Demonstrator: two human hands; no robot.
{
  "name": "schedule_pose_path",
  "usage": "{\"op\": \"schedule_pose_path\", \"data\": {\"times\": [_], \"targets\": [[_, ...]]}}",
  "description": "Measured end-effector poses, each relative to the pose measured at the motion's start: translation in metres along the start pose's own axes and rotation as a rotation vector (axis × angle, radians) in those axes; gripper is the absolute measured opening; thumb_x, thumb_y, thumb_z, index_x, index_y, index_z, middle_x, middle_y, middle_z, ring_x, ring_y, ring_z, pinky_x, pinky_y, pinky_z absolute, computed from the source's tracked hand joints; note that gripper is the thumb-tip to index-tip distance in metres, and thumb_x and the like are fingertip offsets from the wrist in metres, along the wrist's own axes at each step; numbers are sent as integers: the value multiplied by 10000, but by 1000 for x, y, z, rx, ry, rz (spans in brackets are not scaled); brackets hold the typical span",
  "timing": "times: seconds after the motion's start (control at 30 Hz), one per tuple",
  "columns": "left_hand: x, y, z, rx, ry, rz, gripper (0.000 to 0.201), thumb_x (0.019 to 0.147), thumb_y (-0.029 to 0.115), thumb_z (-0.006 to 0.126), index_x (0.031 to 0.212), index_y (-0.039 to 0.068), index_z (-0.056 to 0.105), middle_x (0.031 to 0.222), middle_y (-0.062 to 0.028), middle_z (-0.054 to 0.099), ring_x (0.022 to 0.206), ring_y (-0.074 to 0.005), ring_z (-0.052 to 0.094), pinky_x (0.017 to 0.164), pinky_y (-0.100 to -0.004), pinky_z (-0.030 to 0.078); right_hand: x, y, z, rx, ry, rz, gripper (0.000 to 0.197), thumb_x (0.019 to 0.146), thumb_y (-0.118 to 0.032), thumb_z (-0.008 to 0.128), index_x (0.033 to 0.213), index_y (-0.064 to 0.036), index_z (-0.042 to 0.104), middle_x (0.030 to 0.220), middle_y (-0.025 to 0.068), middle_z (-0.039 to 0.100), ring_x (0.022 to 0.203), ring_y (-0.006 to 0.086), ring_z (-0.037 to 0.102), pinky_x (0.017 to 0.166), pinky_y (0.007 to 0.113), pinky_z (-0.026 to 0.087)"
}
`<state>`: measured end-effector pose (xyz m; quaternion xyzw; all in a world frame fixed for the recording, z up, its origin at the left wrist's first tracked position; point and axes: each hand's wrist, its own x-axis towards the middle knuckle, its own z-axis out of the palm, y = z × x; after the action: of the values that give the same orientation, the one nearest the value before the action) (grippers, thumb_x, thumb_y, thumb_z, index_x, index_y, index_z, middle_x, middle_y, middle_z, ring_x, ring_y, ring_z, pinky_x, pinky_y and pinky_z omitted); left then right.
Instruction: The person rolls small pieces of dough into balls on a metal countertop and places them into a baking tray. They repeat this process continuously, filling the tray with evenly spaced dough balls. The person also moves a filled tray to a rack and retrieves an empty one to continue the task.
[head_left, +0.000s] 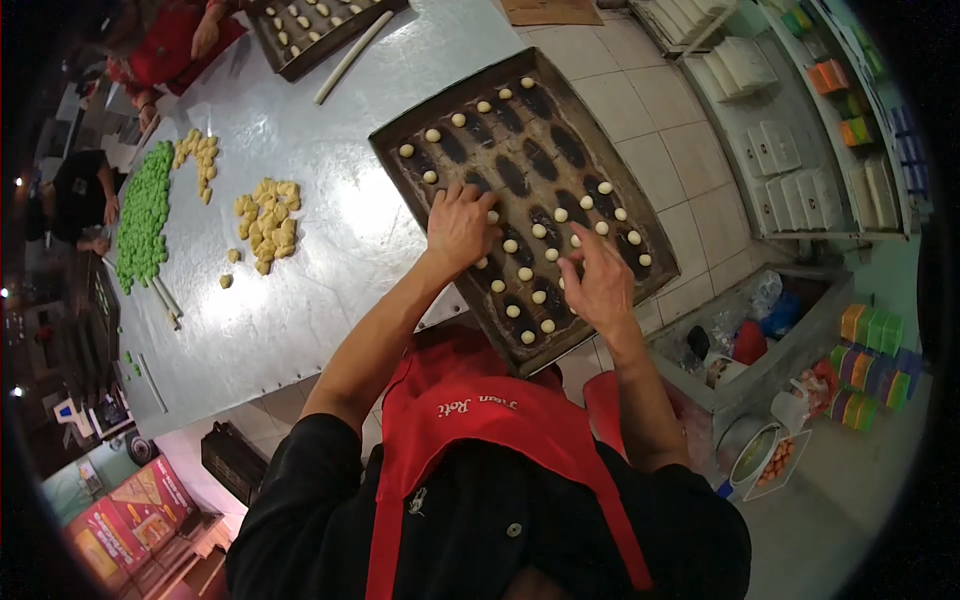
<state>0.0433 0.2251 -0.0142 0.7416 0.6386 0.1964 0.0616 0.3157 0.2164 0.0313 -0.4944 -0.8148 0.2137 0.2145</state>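
Note:
A dark, worn baking tray lies at a slant in front of me, its left part over the metal table. Small pale dough balls sit in it in rows, and dark oval marks show on bare metal. My left hand is over the tray's left side with fingers curled down; a dough ball shows between its thumb and forefinger. My right hand reaches over the right side, thumb and fingers apart, fingertips beside another dough ball. Some of its fingers are partly hidden.
On the metal table lie yellow dough pieces, green pieces and a long pale stick. Another filled tray stands beyond, near a person in red. At right are shelves and a grey basin.

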Motion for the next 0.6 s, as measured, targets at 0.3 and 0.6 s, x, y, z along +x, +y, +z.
{"op": "schedule_pose_path", "data": {"times": [0.3,0.6], "targets": [[-152,-136,-38,-192,468,-659,365,975,176,805,1299,27,726,1207,-175,751,1124,-381,703,994,-474,556,5,-42,20,101,-36,36,471,977,-89,786,1434,-34,686,976,120,778,938,322,763,833,471,602],[-219,-271,-52,-123,543,-1001,365,1010,296,808,1089,-44,703,919,-181,722,827,-305,699,777,-445,555,44,-160,95,286,-241,-275,376,959,-88,776,1329,-48,725,1004,118,779,974,338,743,856,453,592]]}}
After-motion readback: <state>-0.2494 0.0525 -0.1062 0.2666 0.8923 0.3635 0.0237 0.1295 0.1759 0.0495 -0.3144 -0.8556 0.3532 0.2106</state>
